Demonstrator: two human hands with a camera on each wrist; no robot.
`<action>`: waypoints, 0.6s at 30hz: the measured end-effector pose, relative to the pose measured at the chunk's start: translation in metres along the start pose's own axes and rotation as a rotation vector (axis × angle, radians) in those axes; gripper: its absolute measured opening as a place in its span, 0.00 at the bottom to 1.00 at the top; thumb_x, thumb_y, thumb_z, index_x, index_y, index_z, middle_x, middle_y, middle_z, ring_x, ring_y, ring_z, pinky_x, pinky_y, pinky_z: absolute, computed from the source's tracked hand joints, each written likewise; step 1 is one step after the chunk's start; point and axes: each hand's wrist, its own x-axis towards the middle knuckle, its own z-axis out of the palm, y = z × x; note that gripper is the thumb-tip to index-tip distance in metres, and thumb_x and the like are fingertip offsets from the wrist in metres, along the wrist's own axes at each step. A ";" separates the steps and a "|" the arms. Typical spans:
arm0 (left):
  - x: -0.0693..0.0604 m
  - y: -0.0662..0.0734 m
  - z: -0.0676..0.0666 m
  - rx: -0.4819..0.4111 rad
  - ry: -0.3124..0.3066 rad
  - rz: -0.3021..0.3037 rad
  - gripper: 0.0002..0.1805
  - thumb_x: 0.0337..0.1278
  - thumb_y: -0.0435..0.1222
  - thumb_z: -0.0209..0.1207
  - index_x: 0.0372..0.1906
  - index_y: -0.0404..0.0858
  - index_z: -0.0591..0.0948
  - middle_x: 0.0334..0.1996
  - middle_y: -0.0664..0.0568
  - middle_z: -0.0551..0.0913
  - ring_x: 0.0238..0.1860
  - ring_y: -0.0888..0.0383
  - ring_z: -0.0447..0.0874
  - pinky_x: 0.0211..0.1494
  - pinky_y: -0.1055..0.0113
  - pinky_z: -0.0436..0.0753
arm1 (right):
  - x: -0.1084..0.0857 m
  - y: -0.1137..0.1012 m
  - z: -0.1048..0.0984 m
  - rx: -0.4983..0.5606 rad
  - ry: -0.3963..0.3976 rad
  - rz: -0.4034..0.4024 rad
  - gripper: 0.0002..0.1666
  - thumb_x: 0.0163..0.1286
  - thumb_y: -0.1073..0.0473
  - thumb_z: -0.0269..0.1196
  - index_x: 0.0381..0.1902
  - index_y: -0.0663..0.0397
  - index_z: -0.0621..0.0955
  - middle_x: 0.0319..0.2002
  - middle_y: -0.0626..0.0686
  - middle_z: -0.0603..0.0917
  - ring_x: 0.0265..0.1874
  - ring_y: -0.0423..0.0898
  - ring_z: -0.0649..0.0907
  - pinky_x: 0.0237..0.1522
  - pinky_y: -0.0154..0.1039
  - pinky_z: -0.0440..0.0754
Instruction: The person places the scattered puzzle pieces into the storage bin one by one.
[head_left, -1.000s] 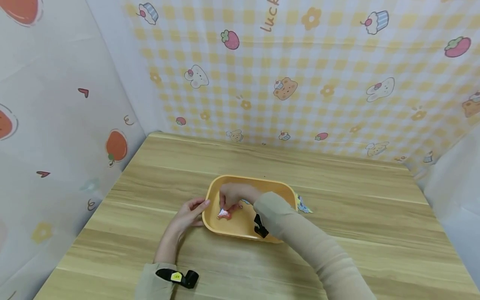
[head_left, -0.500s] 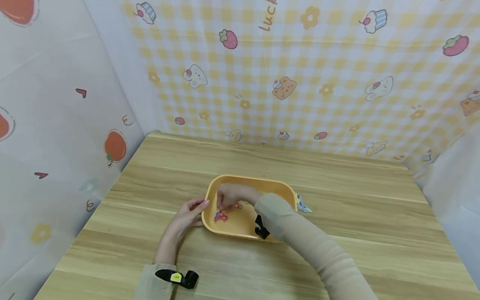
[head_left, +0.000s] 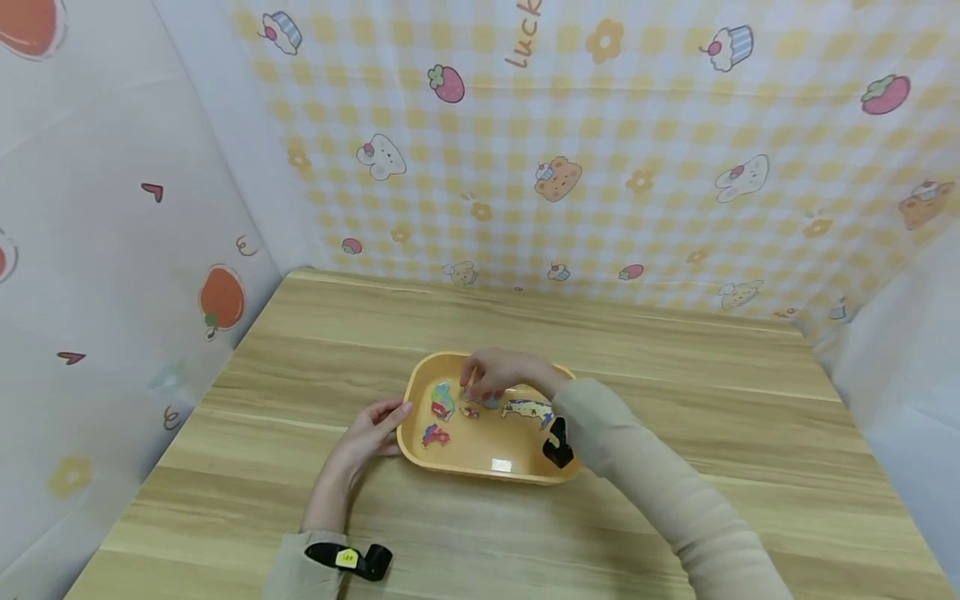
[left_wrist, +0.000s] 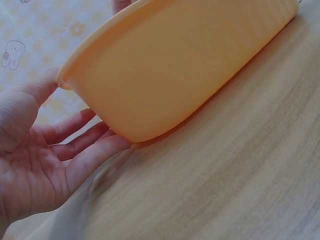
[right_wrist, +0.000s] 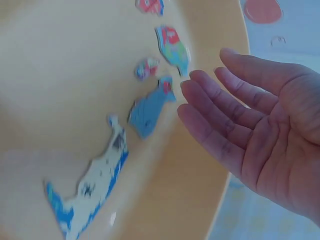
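My left hand holds the left end of the yellow plastic tub, thumb on the rim, fingers against the outer wall low down. My right hand hovers inside the tub over its back side, fingers loosely bent, nothing between them. Flat, irregular printed pieces lie on the tub floor: a red and blue one, a green and red one, a small multicoloured one, a blue one and a long cream and blue one. The right hand partly covers the blue piece in the head view.
The tub stands on a wood-grain table. A checked cloth hangs behind the table, and a pale printed sheet hangs at the left. The right sleeve crosses the tub's right end.
The right hand has released the red and blue piece at the tub's front left and moved back and right. More pieces are uncovered. My left hand has kept its hold.
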 end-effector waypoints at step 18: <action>0.000 0.004 -0.001 -0.009 -0.041 -0.043 0.37 0.61 0.50 0.51 0.64 0.26 0.60 0.59 0.29 0.68 0.49 0.51 0.79 0.45 0.62 0.83 | -0.061 0.051 -0.044 0.035 0.163 0.074 0.17 0.64 0.60 0.59 0.48 0.65 0.74 0.39 0.62 0.82 0.33 0.50 0.81 0.32 0.36 0.82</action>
